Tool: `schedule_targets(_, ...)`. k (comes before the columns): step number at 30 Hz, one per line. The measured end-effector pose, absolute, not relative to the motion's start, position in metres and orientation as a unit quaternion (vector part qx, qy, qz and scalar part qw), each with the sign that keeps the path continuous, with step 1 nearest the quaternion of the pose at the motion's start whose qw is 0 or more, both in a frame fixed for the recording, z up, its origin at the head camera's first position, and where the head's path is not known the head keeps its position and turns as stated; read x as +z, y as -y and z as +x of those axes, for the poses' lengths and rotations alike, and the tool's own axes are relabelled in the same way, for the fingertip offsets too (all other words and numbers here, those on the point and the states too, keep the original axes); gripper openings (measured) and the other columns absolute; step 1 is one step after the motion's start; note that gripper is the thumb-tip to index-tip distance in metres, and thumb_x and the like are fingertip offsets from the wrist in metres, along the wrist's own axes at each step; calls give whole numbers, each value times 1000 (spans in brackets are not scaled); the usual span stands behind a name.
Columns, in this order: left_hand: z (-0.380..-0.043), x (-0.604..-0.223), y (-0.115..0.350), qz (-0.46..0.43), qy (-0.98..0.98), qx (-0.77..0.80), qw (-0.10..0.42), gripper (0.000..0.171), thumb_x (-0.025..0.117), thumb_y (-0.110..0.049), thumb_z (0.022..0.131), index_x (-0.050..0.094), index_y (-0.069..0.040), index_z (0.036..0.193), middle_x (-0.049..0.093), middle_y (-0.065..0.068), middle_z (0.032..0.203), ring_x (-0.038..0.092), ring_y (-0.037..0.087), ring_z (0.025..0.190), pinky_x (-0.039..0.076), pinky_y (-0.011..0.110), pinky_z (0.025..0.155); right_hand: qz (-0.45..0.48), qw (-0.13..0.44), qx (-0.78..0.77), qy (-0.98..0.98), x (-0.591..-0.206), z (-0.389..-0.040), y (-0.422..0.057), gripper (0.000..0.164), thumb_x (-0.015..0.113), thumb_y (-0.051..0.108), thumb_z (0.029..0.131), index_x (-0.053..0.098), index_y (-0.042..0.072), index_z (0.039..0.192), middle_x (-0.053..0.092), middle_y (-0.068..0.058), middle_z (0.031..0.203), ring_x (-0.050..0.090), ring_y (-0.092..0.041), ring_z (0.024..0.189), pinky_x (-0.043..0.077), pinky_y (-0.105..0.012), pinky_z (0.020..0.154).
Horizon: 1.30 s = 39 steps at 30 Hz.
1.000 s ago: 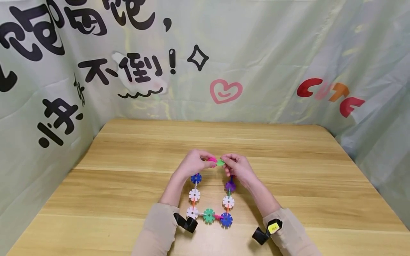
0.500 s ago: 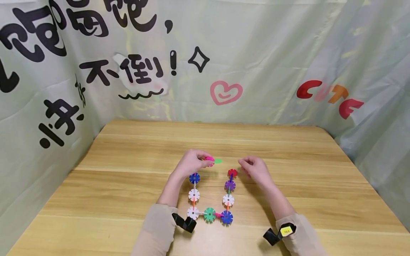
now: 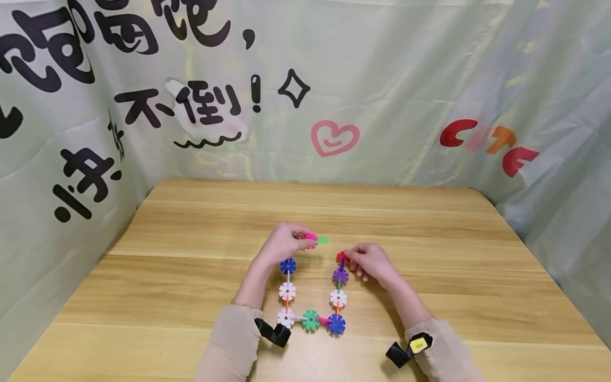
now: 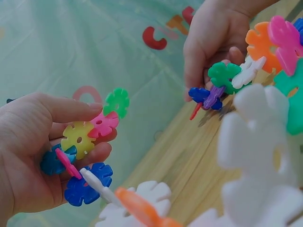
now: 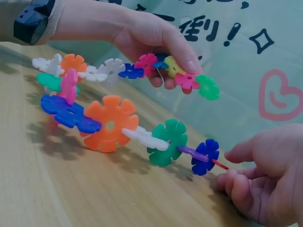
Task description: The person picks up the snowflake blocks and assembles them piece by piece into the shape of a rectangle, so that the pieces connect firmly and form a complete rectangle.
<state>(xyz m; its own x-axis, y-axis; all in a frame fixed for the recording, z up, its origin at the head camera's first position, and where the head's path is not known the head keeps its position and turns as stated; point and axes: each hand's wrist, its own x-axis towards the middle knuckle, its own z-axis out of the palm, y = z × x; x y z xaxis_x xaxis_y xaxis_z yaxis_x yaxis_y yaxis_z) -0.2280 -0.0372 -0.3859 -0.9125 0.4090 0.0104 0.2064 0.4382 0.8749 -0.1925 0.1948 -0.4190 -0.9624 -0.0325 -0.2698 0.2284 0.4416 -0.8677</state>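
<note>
A U-shaped chain of colourful interlocking snowflake discs (image 3: 311, 321) runs between my two hands. My left hand (image 3: 281, 244) pinches a pink disc (image 5: 187, 81) near the chain's left end, thumb on top. Beyond the fingertips sticks out a light green disc (image 5: 208, 87), joined to the pink one. Yellow (image 4: 78, 140) and blue (image 4: 88, 184) discs lie by the same hand. At the right end, my right hand (image 3: 374, 261) pinches a red disc (image 3: 341, 257) between thumb and fingers. That red disc is slotted into a dark blue disc (image 5: 205, 157), followed by a purple disc (image 3: 340, 276).
The chain's near side lies on the wooden table (image 3: 191, 223), with white (image 3: 286, 318), green and blue discs. Pale fabric (image 3: 382, 63) with printed writing hangs behind the table and at both sides. Each wrist carries a black camera mount (image 3: 274, 332).
My right hand let go of the green disc, drew back to the right, then came down onto the red disc. My left hand keeps its grip on the pink disc and shifts slightly left.
</note>
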Motion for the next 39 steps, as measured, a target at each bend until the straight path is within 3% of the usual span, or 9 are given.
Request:
schedule_targets(8, -228, -386, 38, 184, -843, 495, 102, 14, 69, -21, 84, 72, -13, 96, 65, -2, 84, 60, 14, 75, 50, 30, 66, 40, 117, -545, -829, -419, -195, -192, 16, 59, 12, 90, 63, -3, 95, 55, -4, 66, 45, -10, 49, 37, -20, 41)
schedule_targets(21, -227, -380, 39, 179, -831, 515, 113, 16, 69, -19, 84, 72, -13, 98, 66, -1, 84, 62, 24, 80, 51, 36, 69, 24, 80, -628, -774, -404, -194, -191, 14, 56, 8, 92, 57, -3, 99, 56, -6, 77, 51, -14, 64, 45, -22, 51)
schedule_targets(39, -217, -362, 37, 210, -830, 508, 97, 15, 70, -20, 83, 72, -15, 97, 65, -1, 86, 60, 35, 74, 45, 28, 55, -45, -24, -619, -784, -378, -182, -187, 14, 58, 6, 91, 57, -7, 96, 55, -16, 77, 53, -22, 63, 46, -26, 49)
